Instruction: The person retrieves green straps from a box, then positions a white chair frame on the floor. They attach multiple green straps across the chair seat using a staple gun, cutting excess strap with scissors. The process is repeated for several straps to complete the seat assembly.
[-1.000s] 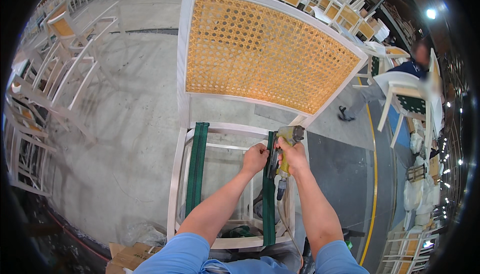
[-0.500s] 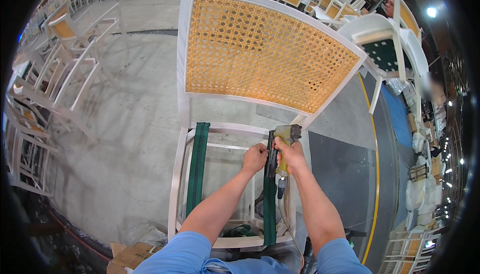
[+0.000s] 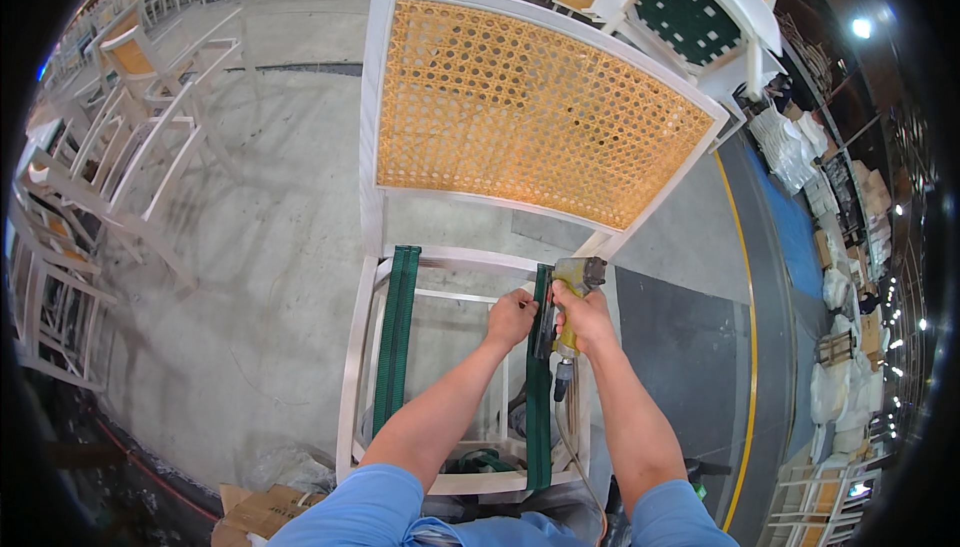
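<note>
A pale wooden chair frame [image 3: 345,377] with a woven cane back [image 3: 540,107] stands in front of me. Two green webbing straps run front to back across its open seat, a left strap [image 3: 396,337] and a right strap [image 3: 539,417]. My right hand [image 3: 584,317] grips a yellow and black staple gun [image 3: 580,271] by its handle, beside the back end of the right strap. From the gun's lower end an air hose [image 3: 572,437] trails down. My left hand [image 3: 512,317] is pinched closed at that strap's left edge; what lies between its fingertips is hidden.
More white chair frames [image 3: 130,167] stand on the left and in rows at the back. A white chair with a dark green webbed seat [image 3: 690,17] is tilted at the back right. A cardboard box [image 3: 265,515] sits near my left. A yellow floor line [image 3: 747,347] runs along the right.
The staple gun has shifted slightly right and down, uncovering the right strap's back end. At the back right, the green-seated chair has moved left and turned; the person beside it no longer shows.
</note>
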The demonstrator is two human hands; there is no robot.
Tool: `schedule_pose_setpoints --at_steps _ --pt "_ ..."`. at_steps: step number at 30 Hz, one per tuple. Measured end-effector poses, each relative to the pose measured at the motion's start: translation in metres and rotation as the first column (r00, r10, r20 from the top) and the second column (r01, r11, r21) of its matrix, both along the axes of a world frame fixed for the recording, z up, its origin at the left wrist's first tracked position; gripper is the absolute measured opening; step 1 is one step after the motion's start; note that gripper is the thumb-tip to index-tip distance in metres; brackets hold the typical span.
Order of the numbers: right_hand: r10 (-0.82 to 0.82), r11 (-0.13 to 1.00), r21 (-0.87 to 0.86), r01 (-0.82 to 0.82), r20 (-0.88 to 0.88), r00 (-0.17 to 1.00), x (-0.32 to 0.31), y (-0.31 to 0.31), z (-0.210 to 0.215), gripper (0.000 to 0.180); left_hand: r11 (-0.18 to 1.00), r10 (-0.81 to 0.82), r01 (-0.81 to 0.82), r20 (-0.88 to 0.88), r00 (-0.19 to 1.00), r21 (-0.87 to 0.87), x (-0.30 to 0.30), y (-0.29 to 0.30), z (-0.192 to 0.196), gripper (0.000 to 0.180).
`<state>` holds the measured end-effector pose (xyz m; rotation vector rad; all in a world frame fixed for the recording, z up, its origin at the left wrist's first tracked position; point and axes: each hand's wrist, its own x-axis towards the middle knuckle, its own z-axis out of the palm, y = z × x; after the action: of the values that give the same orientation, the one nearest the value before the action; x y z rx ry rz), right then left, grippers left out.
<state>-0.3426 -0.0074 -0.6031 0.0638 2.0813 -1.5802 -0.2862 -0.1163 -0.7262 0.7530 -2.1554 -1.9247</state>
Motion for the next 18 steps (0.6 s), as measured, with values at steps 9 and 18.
schedule_pose_setpoints --at_steps 9,18 --pt "0.035 0.999 0.013 -0.034 -0.062 0.997 0.0 -0.001 -0.002 0.023 0.964 0.059 -0.077 0.076 0.995 0.254 0.007 0.011 -0.001 0.028" --pt "0.083 0.996 0.022 -0.082 -0.088 0.993 0.046 0.108 0.078 0.026 0.537 -0.154 0.108 -0.029 0.988 0.837 0.102 0.048 0.044 0.022"
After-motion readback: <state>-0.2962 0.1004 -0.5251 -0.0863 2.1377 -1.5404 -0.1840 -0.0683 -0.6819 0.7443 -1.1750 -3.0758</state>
